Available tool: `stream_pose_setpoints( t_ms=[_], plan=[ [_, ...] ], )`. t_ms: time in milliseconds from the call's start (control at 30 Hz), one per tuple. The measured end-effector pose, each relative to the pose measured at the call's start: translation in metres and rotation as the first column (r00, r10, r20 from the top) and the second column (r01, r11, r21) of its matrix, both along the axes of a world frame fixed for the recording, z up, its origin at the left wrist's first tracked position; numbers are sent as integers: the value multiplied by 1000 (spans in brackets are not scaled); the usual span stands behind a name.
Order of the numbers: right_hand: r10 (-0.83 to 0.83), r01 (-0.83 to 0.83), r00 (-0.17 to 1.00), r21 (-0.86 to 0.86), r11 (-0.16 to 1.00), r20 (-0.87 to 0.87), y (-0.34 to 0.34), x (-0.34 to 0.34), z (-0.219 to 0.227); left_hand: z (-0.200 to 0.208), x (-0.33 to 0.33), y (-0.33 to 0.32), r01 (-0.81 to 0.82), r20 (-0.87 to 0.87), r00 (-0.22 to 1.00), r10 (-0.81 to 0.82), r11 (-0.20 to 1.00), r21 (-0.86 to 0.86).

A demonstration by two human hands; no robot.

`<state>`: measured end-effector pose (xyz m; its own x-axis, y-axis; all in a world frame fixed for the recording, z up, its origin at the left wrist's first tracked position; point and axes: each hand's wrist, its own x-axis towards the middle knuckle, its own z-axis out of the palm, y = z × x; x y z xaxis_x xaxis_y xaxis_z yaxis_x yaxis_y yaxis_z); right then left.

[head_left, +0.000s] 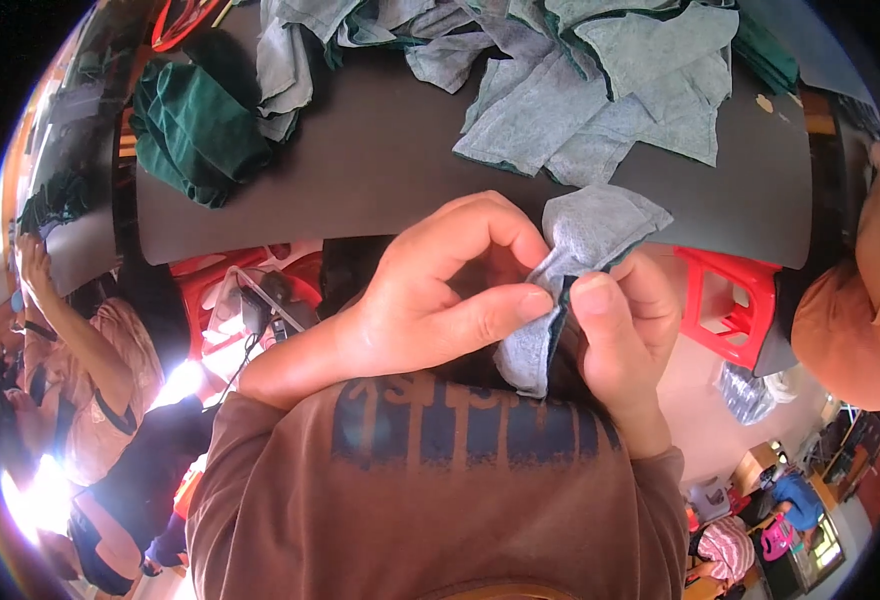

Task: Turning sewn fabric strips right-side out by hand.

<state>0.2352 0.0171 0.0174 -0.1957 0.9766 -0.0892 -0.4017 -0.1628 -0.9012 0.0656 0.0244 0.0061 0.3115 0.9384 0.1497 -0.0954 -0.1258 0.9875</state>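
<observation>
A folded fabric piece, grey-blue on its outer face with dark green along its edge, is held up in front of my chest. My left hand pinches it near the middle between thumb and fingers. My right hand grips the green edge beside it, thumb on top. The two thumbs are close together, and the lower end of the fabric hangs between the hands. My right fingertips are partly hidden behind the cloth.
On the dark table lies a heap of similar grey pieces at the far side. A crumpled dark green cloth lies at the left, near red-handled scissors. Red stools stand below the table. Other people sit at both sides.
</observation>
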Motion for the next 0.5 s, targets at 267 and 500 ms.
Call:
stream_pose_setpoints(
  t_ms=[267,500],
  plan=[
    [55,-80,976,111,991,210,3,1,-3,3,-6,10,-1,-130,991,23,985,171],
    [56,-84,969,110,990,240,3,4,-2,7,-4,3,55,72,997,-40,971,-233]
  ],
)
